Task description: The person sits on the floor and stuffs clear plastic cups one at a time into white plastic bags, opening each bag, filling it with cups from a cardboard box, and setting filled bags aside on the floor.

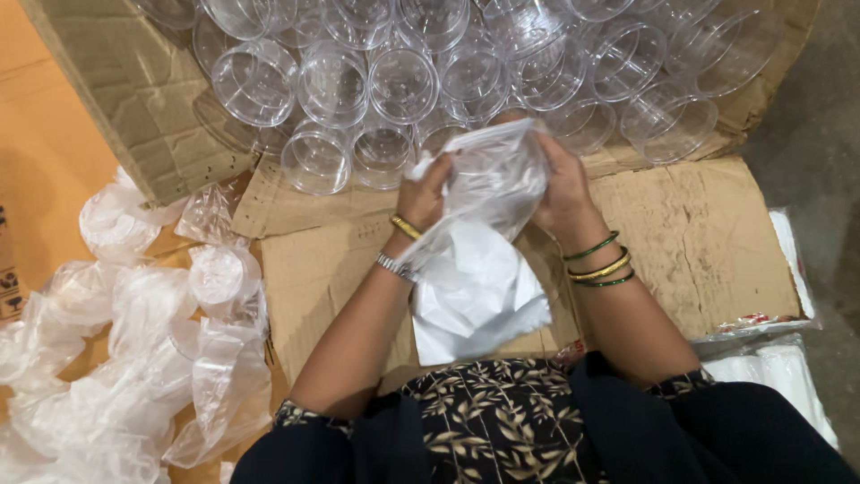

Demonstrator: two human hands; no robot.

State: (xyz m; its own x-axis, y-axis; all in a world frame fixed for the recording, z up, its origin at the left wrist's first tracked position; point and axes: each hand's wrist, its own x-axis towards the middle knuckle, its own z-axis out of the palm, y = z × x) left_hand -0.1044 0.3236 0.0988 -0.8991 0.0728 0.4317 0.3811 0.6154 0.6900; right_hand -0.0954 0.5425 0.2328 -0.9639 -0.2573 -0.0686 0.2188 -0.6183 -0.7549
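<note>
While you sit over the flattened cardboard flap (690, 242), take it as the landmark for everything else. Beyond its far edge lies the open cardboard box (134, 90), tipped on its side and packed with clear plastic cups (403, 81), their mouths facing you. Left of the flap, a heap of bagged cups (134, 358) in crumpled clear wrappers spreads over the orange floor. At the flap's right edge rest flat white packets (788, 367) in plastic. Over the flap's near middle hangs the clear plastic bag (488, 193) you are holding, its lower part draping white and loose toward your lap. Your left hand (421, 193), wearing a gold bangle and a metal watch band at the wrist, is closed on the bag's left edge with fingers pinched together. Your right hand (560, 184), with green and gold bangles at the wrist, is clamped round the bag's upper right side, just at the flap's far edge beside the nearest cups.
</note>
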